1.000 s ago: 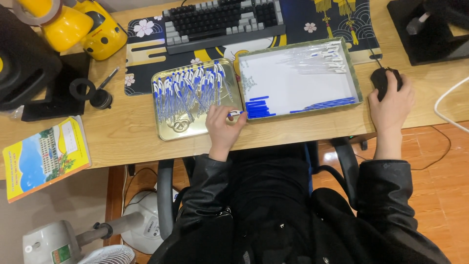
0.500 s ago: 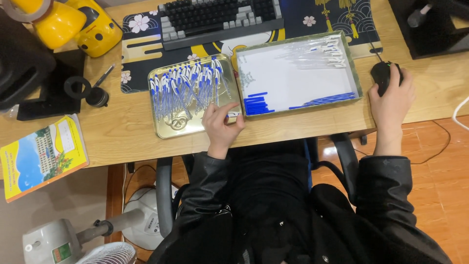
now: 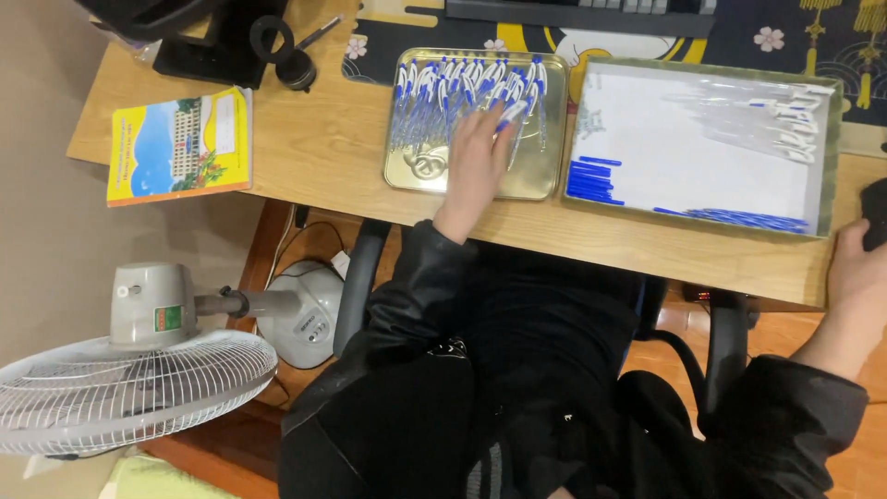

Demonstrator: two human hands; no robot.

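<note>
My left hand reaches over a gold metal tray piled with several white pens with blue caps. Its fingertips pinch one pen that lies at a slant above the pile. To the right stands a green-rimmed tray with a white floor; it holds blue pen parts along its near edge and clear pen barrels at the far right. My right hand rests on a black mouse at the frame's right edge, and most of the mouse is cut off.
A yellow book lies at the left end of the wooden desk. A keyboard and patterned desk mat sit behind the trays. A grey floor fan stands low left beside my chair's armrest.
My left hand has moved from the gap between the trays up onto the gold tray's pen pile, with a pen in it. The view has shifted left and down; the right hand stays on the mouse.
</note>
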